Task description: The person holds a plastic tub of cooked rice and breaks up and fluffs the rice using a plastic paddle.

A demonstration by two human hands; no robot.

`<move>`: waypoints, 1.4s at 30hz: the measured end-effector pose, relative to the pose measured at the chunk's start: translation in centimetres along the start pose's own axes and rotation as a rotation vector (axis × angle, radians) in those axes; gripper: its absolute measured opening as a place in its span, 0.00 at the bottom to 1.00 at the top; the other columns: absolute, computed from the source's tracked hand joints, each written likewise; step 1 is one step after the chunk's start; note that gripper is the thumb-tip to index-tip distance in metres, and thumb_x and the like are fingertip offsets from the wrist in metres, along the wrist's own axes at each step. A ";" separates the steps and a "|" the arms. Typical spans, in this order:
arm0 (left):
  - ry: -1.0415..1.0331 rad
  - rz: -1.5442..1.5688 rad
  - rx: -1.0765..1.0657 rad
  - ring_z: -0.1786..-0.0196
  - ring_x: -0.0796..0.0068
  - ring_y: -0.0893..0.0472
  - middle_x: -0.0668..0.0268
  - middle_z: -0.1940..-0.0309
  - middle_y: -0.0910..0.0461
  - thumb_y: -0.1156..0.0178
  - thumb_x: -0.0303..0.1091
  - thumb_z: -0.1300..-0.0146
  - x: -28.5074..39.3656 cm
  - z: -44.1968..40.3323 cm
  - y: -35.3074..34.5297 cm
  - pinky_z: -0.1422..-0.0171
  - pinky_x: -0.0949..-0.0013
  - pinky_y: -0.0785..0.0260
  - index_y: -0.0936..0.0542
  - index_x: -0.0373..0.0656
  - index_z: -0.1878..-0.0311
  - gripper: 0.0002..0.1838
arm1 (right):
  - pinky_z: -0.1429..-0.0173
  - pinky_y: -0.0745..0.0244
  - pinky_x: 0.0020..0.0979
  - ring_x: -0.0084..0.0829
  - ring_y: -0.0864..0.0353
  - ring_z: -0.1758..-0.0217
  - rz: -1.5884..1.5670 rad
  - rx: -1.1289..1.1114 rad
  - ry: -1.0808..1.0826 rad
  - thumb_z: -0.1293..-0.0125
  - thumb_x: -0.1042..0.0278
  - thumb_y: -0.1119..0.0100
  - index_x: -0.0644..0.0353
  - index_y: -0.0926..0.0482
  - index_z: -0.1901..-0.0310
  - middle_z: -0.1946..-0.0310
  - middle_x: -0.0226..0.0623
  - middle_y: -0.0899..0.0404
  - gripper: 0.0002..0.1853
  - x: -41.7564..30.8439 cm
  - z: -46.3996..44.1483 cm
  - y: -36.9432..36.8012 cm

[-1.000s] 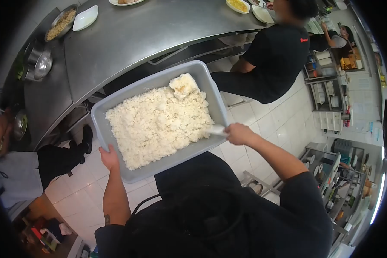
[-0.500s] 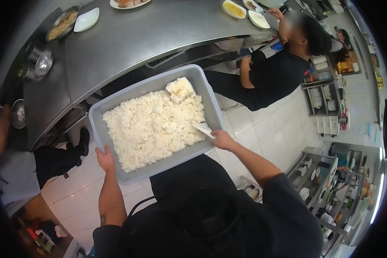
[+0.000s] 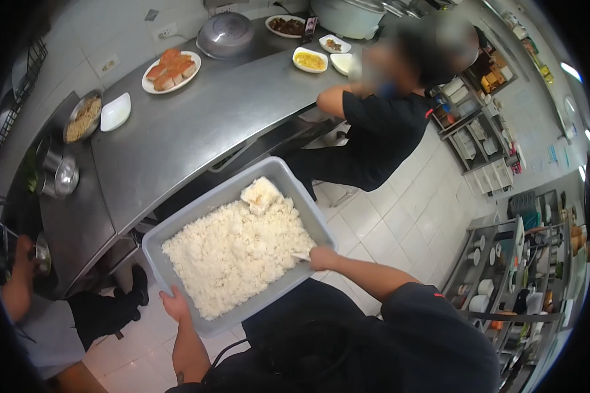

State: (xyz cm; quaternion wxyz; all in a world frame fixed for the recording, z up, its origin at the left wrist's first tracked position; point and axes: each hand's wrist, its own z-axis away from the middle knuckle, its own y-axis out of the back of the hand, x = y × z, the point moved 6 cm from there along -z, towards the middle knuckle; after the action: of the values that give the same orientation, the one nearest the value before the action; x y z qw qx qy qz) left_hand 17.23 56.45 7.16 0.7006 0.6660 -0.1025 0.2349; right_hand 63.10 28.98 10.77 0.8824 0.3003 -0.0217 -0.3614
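A grey plastic tub [image 3: 269, 167] full of cooked white rice [image 3: 236, 252] is held in front of my body, tilted in view. A compact lump of rice [image 3: 262, 194] sits at its far corner. My left hand [image 3: 175, 304] is closed on the tub's near left rim, with the fingers partly hidden. At the right side, my right hand [image 3: 322, 258] is closed round a flat white rice paddle [image 3: 301, 256], most of which the hand and rice hide. That hand also lies against the tub's right rim.
Beyond the tub runs a steel counter [image 3: 196, 137] with a plate of meat pieces [image 3: 172, 70], a white dish [image 3: 115, 112] and a bowl of noodles [image 3: 84, 119]. A person in black [image 3: 387, 137] sits at the counter's right; another person's arm [image 3: 18, 278] is at left. Shelves [image 3: 491, 275] stand right.
My view has tilted up, showing more of the counter and wall. The tub appears lower in view. The seated person's raised hand has come down behind the head and arm.
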 end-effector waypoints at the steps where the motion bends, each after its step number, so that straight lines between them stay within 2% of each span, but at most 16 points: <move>1: -0.004 0.017 0.006 0.49 0.38 0.19 0.41 0.53 0.18 0.41 0.48 0.33 0.8 0.1 0.1 0.45 0.45 0.28 0.28 0.35 0.46 0.25 | 0.47 0.20 0.45 0.50 0.14 0.51 -0.033 0.057 0.001 0.47 0.69 0.41 0.72 0.16 0.58 0.58 0.60 0.15 0.18 0.4 0.4 -0.3; 4: 0.075 0.007 -0.058 0.50 0.37 0.19 0.41 0.55 0.18 0.41 0.47 0.33 0.8 0.3 0.6 0.46 0.45 0.29 0.29 0.35 0.48 0.23 | 0.48 0.20 0.45 0.50 0.14 0.52 -0.036 0.096 0.031 0.46 0.69 0.42 0.71 0.15 0.59 0.58 0.59 0.15 0.16 1.6 0.8 0.3; 6: 0.041 0.010 -0.055 0.50 0.37 0.20 0.41 0.55 0.18 0.42 0.46 0.32 0.6 0.2 0.4 0.46 0.45 0.29 0.29 0.35 0.48 0.23 | 0.44 0.22 0.46 0.49 0.15 0.50 0.056 -0.038 0.136 0.41 0.61 0.42 0.63 0.14 0.54 0.57 0.53 0.15 0.18 2.5 0.9 2.3; 8: 0.051 0.004 -0.062 0.50 0.37 0.20 0.41 0.55 0.18 0.42 0.46 0.32 0.3 0.0 0.2 0.46 0.45 0.29 0.29 0.35 0.48 0.23 | 0.45 0.21 0.46 0.49 0.14 0.51 0.079 0.011 0.107 0.40 0.59 0.43 0.63 0.14 0.56 0.58 0.53 0.15 0.18 2.6 1.4 5.5; 10: 0.064 -0.003 -0.070 0.50 0.36 0.20 0.41 0.55 0.18 0.42 0.46 0.33 0.2 0.1 0.0 0.46 0.45 0.29 0.29 0.35 0.47 0.23 | 0.49 0.19 0.45 0.50 0.14 0.53 -0.046 0.167 -0.015 0.43 0.66 0.43 0.66 0.13 0.61 0.59 0.55 0.14 0.15 3.6 -0.7 7.1; 14: 0.036 0.014 -0.031 0.51 0.37 0.19 0.40 0.57 0.18 0.41 0.46 0.33 0.5 0.0 0.3 0.46 0.45 0.29 0.29 0.35 0.48 0.23 | 0.49 0.19 0.46 0.50 0.13 0.53 0.003 0.132 0.035 0.41 0.67 0.45 0.68 0.15 0.57 0.56 0.55 0.15 0.16 1.9 -5.1 1.1; 16: 0.046 0.021 -0.036 0.51 0.37 0.19 0.40 0.57 0.18 0.41 0.46 0.33 0.0 0.2 0.1 0.47 0.45 0.29 0.29 0.35 0.48 0.23 | 0.50 0.19 0.45 0.50 0.13 0.55 -0.014 0.157 -0.006 0.41 0.67 0.45 0.68 0.16 0.56 0.56 0.56 0.15 0.17 1.0 -2.6 0.8; 19: 0.002 0.059 -0.031 0.51 0.37 0.19 0.40 0.57 0.18 0.41 0.46 0.33 0.2 -0.1 0.3 0.47 0.45 0.29 0.29 0.36 0.48 0.22 | 0.47 0.21 0.46 0.51 0.14 0.52 0.032 0.067 0.069 0.41 0.63 0.45 0.68 0.15 0.60 0.60 0.57 0.15 0.17 1.4 -1.0 1.5; 21: 0.040 0.026 -0.037 0.51 0.37 0.19 0.41 0.57 0.18 0.41 0.45 0.33 1.0 -0.2 0.8 0.47 0.44 0.29 0.29 0.36 0.48 0.22 | 0.49 0.20 0.44 0.51 0.14 0.53 -0.014 -0.145 0.164 0.43 0.65 0.45 0.68 0.14 0.60 0.61 0.56 0.15 0.16 -0.5 3.2 4.8; 25: 0.004 0.021 -0.031 0.52 0.36 0.19 0.41 0.56 0.18 0.40 0.44 0.33 0.1 -0.7 0.0 0.48 0.44 0.29 0.29 0.36 0.48 0.22 | 0.51 0.19 0.43 0.50 0.13 0.53 0.225 -0.200 0.198 0.43 0.66 0.44 0.67 0.14 0.60 0.61 0.55 0.14 0.15 -1.0 2.3 3.8; 27: -0.009 0.053 -0.030 0.51 0.36 0.20 0.40 0.55 0.18 0.41 0.43 0.33 -0.8 -1.2 -0.6 0.47 0.44 0.29 0.29 0.35 0.46 0.22 | 0.51 0.18 0.42 0.46 0.12 0.52 0.324 -0.128 0.135 0.44 0.69 0.45 0.66 0.15 0.54 0.57 0.52 0.14 0.18 -4.4 4.8 5.7; 30: 0.007 0.072 -0.096 0.50 0.35 0.20 0.39 0.54 0.18 0.41 0.43 0.33 -0.3 -1.2 -0.4 0.46 0.44 0.29 0.30 0.35 0.44 0.23 | 0.49 0.19 0.46 0.47 0.13 0.51 0.118 0.013 0.004 0.44 0.68 0.42 0.65 0.15 0.56 0.56 0.52 0.14 0.16 -3.2 0.9 0.6; 35: -0.001 0.087 -0.100 0.49 0.35 0.20 0.38 0.54 0.19 0.41 0.44 0.32 -0.7 -1.3 -0.8 0.45 0.44 0.29 0.30 0.34 0.44 0.24 | 0.48 0.20 0.45 0.46 0.14 0.52 -0.119 -0.018 0.011 0.44 0.67 0.41 0.61 0.16 0.51 0.55 0.49 0.14 0.19 -0.5 -0.9 -2.2; 39: 0.009 0.072 -0.083 0.49 0.35 0.20 0.38 0.54 0.19 0.40 0.44 0.32 0.2 -1.0 -0.2 0.45 0.46 0.29 0.30 0.33 0.44 0.24 | 0.54 0.19 0.44 0.43 0.13 0.54 -0.064 0.035 0.199 0.44 0.68 0.40 0.67 0.16 0.55 0.58 0.50 0.14 0.17 -0.6 2.9 5.3; 41: -0.035 0.050 -0.042 0.49 0.35 0.20 0.38 0.53 0.19 0.41 0.44 0.32 0.3 -0.7 -0.1 0.44 0.46 0.29 0.30 0.32 0.43 0.26 | 0.57 0.19 0.43 0.40 0.12 0.56 0.253 -0.045 0.256 0.46 0.67 0.37 0.66 0.14 0.58 0.61 0.46 0.13 0.15 -1.4 4.7 8.5; 42: -0.057 0.039 0.012 0.48 0.36 0.20 0.38 0.53 0.19 0.41 0.45 0.32 0.6 -0.6 0.0 0.44 0.47 0.29 0.30 0.31 0.42 0.27 | 0.57 0.19 0.43 0.40 0.12 0.56 0.240 -0.037 0.243 0.46 0.67 0.37 0.66 0.14 0.58 0.61 0.46 0.13 0.15 -2.1 5.1 8.9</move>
State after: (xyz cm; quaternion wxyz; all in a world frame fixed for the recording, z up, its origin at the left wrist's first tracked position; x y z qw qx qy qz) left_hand 17.70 57.17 7.36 0.6888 0.6744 -0.1342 0.2299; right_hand 65.83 32.65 20.18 0.9207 0.3208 0.0560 -0.2151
